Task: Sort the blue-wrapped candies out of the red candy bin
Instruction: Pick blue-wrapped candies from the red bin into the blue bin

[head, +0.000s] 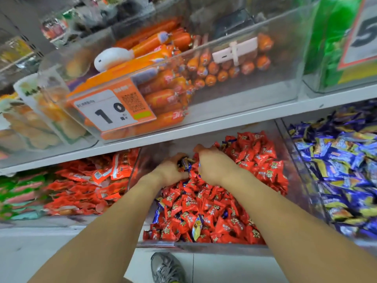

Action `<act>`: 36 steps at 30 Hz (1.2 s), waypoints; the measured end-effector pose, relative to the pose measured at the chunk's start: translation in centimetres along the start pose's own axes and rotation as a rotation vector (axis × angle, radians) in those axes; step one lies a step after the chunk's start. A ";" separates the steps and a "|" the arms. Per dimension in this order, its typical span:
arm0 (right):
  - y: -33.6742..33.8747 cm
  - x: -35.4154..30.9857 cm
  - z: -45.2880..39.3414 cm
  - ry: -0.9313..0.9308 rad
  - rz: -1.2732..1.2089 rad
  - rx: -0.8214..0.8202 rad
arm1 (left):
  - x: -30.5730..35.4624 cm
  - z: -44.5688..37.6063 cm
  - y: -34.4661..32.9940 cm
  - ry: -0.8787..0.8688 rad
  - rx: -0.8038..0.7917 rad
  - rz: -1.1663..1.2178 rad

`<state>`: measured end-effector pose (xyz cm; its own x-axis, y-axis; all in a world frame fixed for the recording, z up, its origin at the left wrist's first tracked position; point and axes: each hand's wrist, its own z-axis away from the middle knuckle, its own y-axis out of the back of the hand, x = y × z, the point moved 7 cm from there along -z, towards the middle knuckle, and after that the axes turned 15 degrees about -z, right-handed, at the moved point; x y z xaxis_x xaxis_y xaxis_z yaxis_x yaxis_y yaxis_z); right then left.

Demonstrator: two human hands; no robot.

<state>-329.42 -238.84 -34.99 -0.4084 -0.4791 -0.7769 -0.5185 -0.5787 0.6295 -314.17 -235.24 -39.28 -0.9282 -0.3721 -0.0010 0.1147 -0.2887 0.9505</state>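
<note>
The clear red candy bin (204, 247) on the lower shelf is full of red-wrapped candies (257, 160), with blue-wrapped ones mixed in, such as one at the left edge (158, 213) and one near the front (196, 228). Both my hands are deep in the pile at the back. My left hand (170, 169) curls round a bunch of blue-wrapped candies (185, 163). My right hand (214, 164) lies palm down on the red candies just right of it, its fingers buried; what they hold is hidden.
A clear bin of blue-wrapped candies (336, 166) stands directly to the right. Left of the red bin lies a bin of red snack packets (91, 184). The shelf above (224, 119) overhangs the hands and carries a bin of orange sausages (163, 86) with a price tag. My shoe (167, 268) shows below.
</note>
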 end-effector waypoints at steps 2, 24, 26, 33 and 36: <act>0.0 -0.2 0.1 -0.029 0.000 -0.030 | 0.3 0.2 -0.1 -0.022 -0.006 0.014; 4.9 -0.7 6.4 -0.140 -0.066 -0.277 | 6.7 12.6 2.0 -0.285 -0.039 0.844; 4.2 -0.8 6.7 -0.147 -0.060 -0.346 | 6.6 12.2 1.6 -0.258 -0.099 0.979; 3.1 -0.5 6.9 -0.101 0.019 -0.317 | 5.2 11.7 2.2 -0.260 0.096 0.770; 3.7 -0.4 7.0 -0.139 0.083 -0.319 | 3.9 11.3 2.5 -0.197 0.185 0.816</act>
<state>-336.47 -236.18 -32.39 -0.5488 -0.4520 -0.7032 -0.2274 -0.7288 0.6459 -321.49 -227.41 -33.39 -0.6267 -0.2354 0.7429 0.7297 0.1573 0.6654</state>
